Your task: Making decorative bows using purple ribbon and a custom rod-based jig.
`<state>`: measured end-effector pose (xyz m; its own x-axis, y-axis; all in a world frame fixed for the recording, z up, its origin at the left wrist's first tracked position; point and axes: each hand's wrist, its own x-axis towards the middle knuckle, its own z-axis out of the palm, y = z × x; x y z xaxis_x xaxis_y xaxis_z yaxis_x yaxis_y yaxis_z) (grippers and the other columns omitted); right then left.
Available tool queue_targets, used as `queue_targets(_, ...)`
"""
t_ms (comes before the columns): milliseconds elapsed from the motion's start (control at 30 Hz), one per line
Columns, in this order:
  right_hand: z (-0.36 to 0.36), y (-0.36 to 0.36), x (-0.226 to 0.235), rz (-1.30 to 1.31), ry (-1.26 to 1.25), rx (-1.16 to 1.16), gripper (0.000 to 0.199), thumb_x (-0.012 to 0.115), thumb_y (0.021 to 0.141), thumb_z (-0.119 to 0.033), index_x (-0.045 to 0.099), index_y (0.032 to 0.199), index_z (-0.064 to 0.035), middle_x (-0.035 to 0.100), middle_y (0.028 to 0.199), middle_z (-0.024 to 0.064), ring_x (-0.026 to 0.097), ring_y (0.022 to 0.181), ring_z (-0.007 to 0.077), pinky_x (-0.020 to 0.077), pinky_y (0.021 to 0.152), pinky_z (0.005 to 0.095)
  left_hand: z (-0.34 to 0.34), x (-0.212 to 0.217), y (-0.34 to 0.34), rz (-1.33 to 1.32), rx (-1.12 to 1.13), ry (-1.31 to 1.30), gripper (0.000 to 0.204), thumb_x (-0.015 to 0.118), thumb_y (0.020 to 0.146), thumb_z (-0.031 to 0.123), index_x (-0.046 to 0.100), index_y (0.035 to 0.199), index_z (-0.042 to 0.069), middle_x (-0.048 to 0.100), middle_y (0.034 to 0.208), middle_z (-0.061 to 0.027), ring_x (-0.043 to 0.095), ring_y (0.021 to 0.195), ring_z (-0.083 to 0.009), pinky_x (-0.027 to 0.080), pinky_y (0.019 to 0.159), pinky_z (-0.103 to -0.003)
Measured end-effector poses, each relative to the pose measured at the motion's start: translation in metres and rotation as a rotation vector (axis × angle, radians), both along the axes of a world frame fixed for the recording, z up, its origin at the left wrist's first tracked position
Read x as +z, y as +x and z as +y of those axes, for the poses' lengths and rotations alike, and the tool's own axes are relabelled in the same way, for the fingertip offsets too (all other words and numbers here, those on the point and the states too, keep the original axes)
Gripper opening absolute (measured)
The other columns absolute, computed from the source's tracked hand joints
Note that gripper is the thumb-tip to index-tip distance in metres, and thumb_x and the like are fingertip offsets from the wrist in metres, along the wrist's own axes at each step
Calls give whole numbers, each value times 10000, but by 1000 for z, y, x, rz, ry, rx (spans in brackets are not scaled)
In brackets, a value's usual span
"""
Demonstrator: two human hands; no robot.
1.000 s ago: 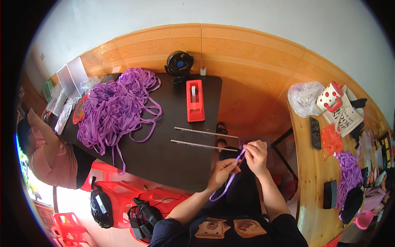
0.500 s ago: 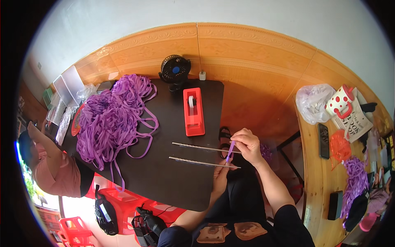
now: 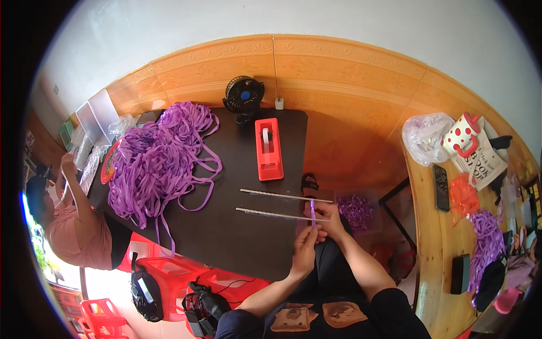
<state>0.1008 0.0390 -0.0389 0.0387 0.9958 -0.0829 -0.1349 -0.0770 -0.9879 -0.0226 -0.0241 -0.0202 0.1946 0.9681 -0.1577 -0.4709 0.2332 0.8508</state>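
Observation:
Two thin metal rods with twisted ends, an upper one (image 3: 271, 195) and a lower one (image 3: 265, 214), lie side by side across the dark table's right edge and stick out past it. A short strip of purple ribbon (image 3: 313, 209) runs between them near their right ends. My left hand (image 3: 305, 248) is closed, pinching the ribbon's lower end just below the lower rod. My right hand (image 3: 332, 221) is closed beside the strip, behind the lower rod; its fingertips are partly hidden, and they seem to grip the ribbon.
A large heap of purple ribbon (image 3: 164, 169) covers the table's left side. A red tape dispenser (image 3: 269, 164) and a black fan (image 3: 244, 96) stand farther back. Below the rods' ends, a clear bin (image 3: 357, 213) holds ribbon pieces. Another person (image 3: 82, 231) sits at left; a wooden table (image 3: 432, 248) stands right.
My right hand has come down from above the upper rod to beside the lower one. My left hand has shifted into fuller view. The other person's arms have risen.

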Motion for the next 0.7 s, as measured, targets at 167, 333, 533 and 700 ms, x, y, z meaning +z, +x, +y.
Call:
queue_targets(167, -71, -23, 4, 168, -38, -20, 77, 718, 853, -54, 701, 906, -1, 628, 749, -28, 532, 660, 30, 407, 573, 193, -61, 1, -25, 105, -63, -62, 213, 559, 991, 99, 680, 1109, -31, 721, 945, -110, 664, 799, -123, 512, 741, -234)
queue_targets(333, -136, -46, -3, 98, -54, -40, 69, 711, 863, -51, 705, 908, 1, 610, 720, -14, 529, 647, 31, 418, 568, 201, -98, 10, -65, 31, -193, -96, 202, 570, 984, 87, 687, 1106, -24, 722, 935, -100, 660, 794, -123, 528, 748, -245)
queue_targets(533, -199, -64, -9, 417, -123, 56, 64, 610, 900, 7, 674, 902, 15, 616, 723, 27, 560, 646, 95, 441, 578, 227, -119, 25, -94, -29, -333, -184, 209, 563, 994, 133, 701, 1063, -8, 724, 937, -96, 668, 789, -133, 513, 721, -242)
queue_targets(700, -226, -82, -9, 341, -151, 43, 69, 593, 881, 51, 653, 880, 17, 624, 796, 53, 575, 719, 120, 459, 641, 256, -122, 25, -96, -165, -335, -201, 224, 561, 990, 127, 666, 1112, -29, 721, 979, -127, 685, 833, -174, 522, 734, -283)
